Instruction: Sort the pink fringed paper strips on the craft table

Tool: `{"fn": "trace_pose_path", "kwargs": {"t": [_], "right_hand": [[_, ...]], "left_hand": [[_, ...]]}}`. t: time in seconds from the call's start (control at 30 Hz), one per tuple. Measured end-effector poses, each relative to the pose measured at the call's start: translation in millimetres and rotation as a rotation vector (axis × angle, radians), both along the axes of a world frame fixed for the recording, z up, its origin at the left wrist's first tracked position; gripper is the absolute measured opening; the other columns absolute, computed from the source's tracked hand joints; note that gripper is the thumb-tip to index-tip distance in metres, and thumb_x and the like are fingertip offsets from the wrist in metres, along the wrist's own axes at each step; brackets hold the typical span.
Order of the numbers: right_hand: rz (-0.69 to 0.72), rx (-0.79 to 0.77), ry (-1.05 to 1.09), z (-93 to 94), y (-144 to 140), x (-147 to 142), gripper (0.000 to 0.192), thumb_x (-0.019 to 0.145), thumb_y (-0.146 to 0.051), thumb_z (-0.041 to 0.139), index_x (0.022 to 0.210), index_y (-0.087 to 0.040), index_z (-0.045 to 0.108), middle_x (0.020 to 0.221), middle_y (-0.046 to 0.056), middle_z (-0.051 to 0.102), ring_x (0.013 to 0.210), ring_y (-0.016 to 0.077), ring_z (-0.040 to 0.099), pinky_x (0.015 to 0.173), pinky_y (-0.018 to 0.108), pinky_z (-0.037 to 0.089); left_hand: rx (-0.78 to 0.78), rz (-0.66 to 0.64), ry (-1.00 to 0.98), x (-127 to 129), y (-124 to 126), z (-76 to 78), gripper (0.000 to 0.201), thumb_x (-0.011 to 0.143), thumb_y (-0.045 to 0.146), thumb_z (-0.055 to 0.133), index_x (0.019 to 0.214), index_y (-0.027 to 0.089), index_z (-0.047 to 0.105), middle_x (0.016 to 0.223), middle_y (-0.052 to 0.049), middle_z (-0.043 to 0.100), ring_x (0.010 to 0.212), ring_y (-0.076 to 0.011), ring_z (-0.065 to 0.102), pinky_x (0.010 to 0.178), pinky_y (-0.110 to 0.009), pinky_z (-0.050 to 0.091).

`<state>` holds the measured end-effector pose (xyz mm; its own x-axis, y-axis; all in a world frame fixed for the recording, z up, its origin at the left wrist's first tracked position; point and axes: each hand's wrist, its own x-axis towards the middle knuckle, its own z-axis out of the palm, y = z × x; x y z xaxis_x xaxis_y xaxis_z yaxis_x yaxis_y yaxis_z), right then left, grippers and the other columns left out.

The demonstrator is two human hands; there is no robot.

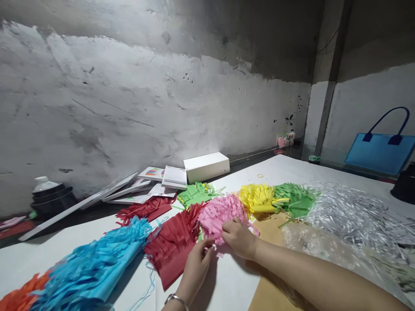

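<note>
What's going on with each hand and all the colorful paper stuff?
Left hand: fingers touching pink fringe's edge.
Right hand: resting on pink fringe.
Pink fringe: bunched, lying flat.
Red fringe: spread flat.
Blue fringe: spread flat.
White box: closed.
Blue bag: upright against wall.

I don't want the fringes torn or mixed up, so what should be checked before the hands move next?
1. Right hand rests on the pink fringed paper bundle: ok.
2. Left hand at the pink bundle's near edge, beside the dark red fringed paper bundle: ok.
3. Firm pinch by either hand: cannot tell.
4. Pink strips clear of the red bundle: not ok, they overlap.
5. Yellow fringed paper bundle apart from both hands: ok.
</note>
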<state>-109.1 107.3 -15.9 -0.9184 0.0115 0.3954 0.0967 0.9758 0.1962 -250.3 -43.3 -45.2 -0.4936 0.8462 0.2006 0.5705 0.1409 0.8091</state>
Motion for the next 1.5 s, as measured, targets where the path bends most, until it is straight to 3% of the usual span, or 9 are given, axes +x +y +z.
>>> {"fn": "trace_pose_path", "kwargs": {"t": [0.2,0.37,0.6,0.67,0.77,0.93,1.1,1.33,1.5], "right_hand": [[0.063,0.044,0.187,-3.0,8.8,7.7,0.015,0.097,-0.014,0.059,0.084,-0.016,0.065,0.088,0.005,0.063,0.085,0.0200,0.053,0.080,0.036,0.031],[0.121,0.082,0.284,-4.4,16.7,11.5,0.011,0.095,-0.012,0.058,0.086,-0.017,0.063,0.093,0.005,0.064,0.085,0.0197,0.053,0.083,0.036,0.030],[0.089,0.091,0.324,-5.7,26.0,32.9,0.010,0.093,-0.016,0.059,0.083,-0.018,0.061,0.084,0.004,0.063,0.080,0.0206,0.052,0.081,0.036,0.033],[0.048,0.087,0.345,-4.3,27.8,43.6,0.004,0.090,-0.016,0.060,0.093,-0.016,0.064,0.094,0.008,0.065,0.084,0.0225,0.053,0.081,0.037,0.034],[0.083,0.142,0.347,0.3,25.9,53.7,0.031,0.093,-0.014,0.057,0.123,-0.017,0.062,0.124,0.014,0.065,0.103,0.0262,0.056,0.090,0.041,0.036],[0.347,0.366,0.157,11.6,10.1,35.7,0.033,0.104,-0.027,0.050,0.137,-0.029,0.055,0.138,0.001,0.064,0.130,0.0176,0.050,0.114,0.036,0.032],[0.084,0.434,-0.080,13.0,1.1,-5.4,0.016,0.099,-0.026,0.066,0.105,-0.012,0.069,0.094,0.006,0.073,0.097,0.0238,0.069,0.099,0.047,0.051],[0.061,0.468,-0.418,6.6,-4.4,-21.2,0.023,0.100,-0.039,0.067,0.096,-0.016,0.070,0.099,0.003,0.073,0.095,0.0202,0.071,0.093,0.044,0.056],[0.030,0.496,-0.437,9.3,1.6,-4.7,0.020,0.101,-0.037,0.065,0.096,-0.018,0.071,0.102,0.004,0.074,0.099,0.0202,0.070,0.098,0.045,0.054]], "left_hand": [[0.066,-0.082,0.151,-1.4,9.6,14.8,0.028,0.099,0.043,0.059,0.111,0.019,0.066,0.114,-0.007,0.068,0.089,-0.0184,0.066,0.084,-0.040,0.057],[0.036,-0.170,0.223,-18.5,21.4,26.8,0.021,0.097,0.039,0.064,0.094,0.018,0.069,0.094,-0.002,0.069,0.085,-0.0172,0.066,0.082,-0.039,0.057],[0.006,-0.046,0.156,-39.1,28.1,38.7,0.025,0.099,0.040,0.062,0.100,0.016,0.067,0.093,-0.002,0.071,0.083,-0.0173,0.069,0.077,-0.037,0.059],[-0.001,-0.028,0.155,-38.2,29.7,40.0,0.026,0.099,0.041,0.062,0.098,0.016,0.067,0.091,-0.001,0.070,0.080,-0.0165,0.068,0.074,-0.036,0.059],[-0.010,-0.024,0.178,-33.0,32.8,41.5,0.026,0.098,0.041,0.063,0.095,0.016,0.067,0.090,-0.001,0.070,0.079,-0.0163,0.068,0.074,-0.036,0.059],[-0.019,-0.031,0.267,-27.9,38.6,47.7,0.022,0.098,0.038,0.063,0.095,0.016,0.067,0.089,-0.001,0.070,0.082,-0.0169,0.068,0.078,-0.037,0.059],[-0.034,-0.053,0.413,-22.6,35.6,54.6,0.018,0.099,0.033,0.062,0.096,0.016,0.066,0.093,-0.001,0.068,0.082,-0.0163,0.066,0.078,-0.037,0.058],[-0.110,-0.127,0.560,-2.0,43.1,58.3,0.012,0.095,0.028,0.067,0.090,0.017,0.066,0.100,-0.002,0.068,0.080,-0.0147,0.064,0.074,-0.034,0.057],[-0.046,-0.022,0.431,-26.8,57.7,89.6,0.020,0.096,0.037,0.067,0.095,0.017,0.068,0.105,-0.004,0.069,0.089,-0.0176,0.066,0.083,-0.039,0.057]]}}
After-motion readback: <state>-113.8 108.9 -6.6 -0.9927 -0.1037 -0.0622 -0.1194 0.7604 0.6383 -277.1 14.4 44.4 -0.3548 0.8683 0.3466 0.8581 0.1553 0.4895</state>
